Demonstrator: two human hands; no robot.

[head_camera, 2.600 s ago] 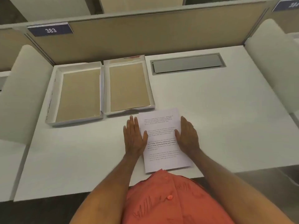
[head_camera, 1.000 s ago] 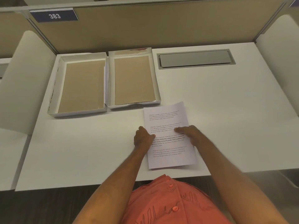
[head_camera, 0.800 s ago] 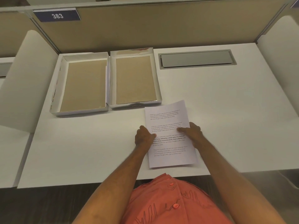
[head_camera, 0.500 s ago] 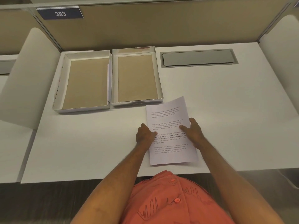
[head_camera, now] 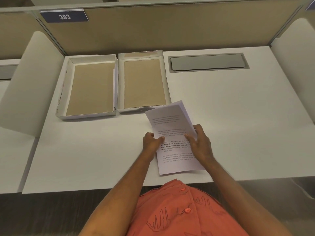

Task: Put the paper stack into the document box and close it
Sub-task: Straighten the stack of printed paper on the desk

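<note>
Paper stack [head_camera: 172,133] and document box share a white desk [head_camera: 238,116], and the account runs from the left; at the far left a white curved side panel [head_camera: 29,82] stands at the desk's edge, and above it a blue plate reading 383 [head_camera: 64,16] is fixed to the tan partition [head_camera: 170,28]; next comes the deeper half of the document box [head_camera: 87,87], open, with a tan floor and white walls; just beside it, side walls touching, lies the shallower half [head_camera: 142,82], also open and tan inside, though which of the two is the lid I cannot say for certain; the left hand [head_camera: 151,143] grips the stack's left edge, thumb on the printed top sheet; the stack sits in front of the shallower half, its far end lifted and tilted so the top corner overlaps that half's near wall, its near end seemingly low over the desk; the right hand [head_camera: 199,143] is clamped on the stack's right edge, thumb on top and fingers curled beneath; farther right, a grey cable hatch [head_camera: 208,63] is set flush into the desk; an orange buttoned shirt [head_camera: 179,210] fills the near edge.
</note>
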